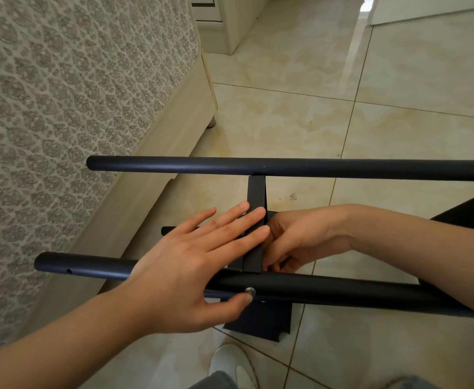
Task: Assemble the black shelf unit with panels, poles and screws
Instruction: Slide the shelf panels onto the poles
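Floor (300, 113): glossy beige marble-pattern tiles. Left: patterned mattress (61, 80) on pale wooden bed frame (174, 127). Far end: cream cabinet (230, 23).

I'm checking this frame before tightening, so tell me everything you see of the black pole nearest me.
The near pole is a round black tube, matte, metal by its look, running left to right. Its left end is rounded, with a small hole close by. A silver screw sits midway, where the panel meets it. The left hand rests flat across it, thumb at the screw.
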`<state>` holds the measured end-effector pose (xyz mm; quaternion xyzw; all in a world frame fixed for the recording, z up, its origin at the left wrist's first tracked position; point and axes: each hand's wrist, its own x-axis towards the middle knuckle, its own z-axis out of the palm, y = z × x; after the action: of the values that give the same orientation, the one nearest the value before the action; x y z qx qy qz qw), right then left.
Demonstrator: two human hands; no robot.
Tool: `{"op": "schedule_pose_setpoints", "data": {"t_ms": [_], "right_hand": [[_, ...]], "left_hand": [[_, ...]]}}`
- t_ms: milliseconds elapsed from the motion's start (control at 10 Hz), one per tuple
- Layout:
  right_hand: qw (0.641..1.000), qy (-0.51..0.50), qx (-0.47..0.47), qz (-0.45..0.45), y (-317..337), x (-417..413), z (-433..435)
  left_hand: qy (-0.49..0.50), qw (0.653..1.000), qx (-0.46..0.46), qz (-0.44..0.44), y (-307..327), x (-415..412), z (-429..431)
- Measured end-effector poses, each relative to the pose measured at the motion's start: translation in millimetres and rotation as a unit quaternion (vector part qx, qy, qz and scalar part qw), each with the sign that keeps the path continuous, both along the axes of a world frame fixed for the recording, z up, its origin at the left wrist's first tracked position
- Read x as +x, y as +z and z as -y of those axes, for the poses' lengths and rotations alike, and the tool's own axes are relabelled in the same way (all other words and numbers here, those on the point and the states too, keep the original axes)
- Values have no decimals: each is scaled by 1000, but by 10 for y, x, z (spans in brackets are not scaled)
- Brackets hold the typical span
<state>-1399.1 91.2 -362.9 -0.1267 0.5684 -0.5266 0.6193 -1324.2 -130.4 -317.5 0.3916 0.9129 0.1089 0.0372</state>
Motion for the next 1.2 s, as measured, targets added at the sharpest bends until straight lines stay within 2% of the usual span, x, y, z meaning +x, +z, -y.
{"op": "schedule_pose_setpoints", "data": {"t_ms": [300,500,800,1200], "right_hand": [[1000,10,-5,22,4,-11,-18],[999,18,43,-1,-26,14,9],[1000,0,12,9,9,14,1],[999,4,45,3,30,50,52]], "left_hand": [[-3,1000,-2,-4,-12,-10,-1],[-3,1000,4,-2,-20,-12,3],[-5,1000,4,-6,-24,-11,5],[-9,1000,3,-5,-29,-23,10]]}}
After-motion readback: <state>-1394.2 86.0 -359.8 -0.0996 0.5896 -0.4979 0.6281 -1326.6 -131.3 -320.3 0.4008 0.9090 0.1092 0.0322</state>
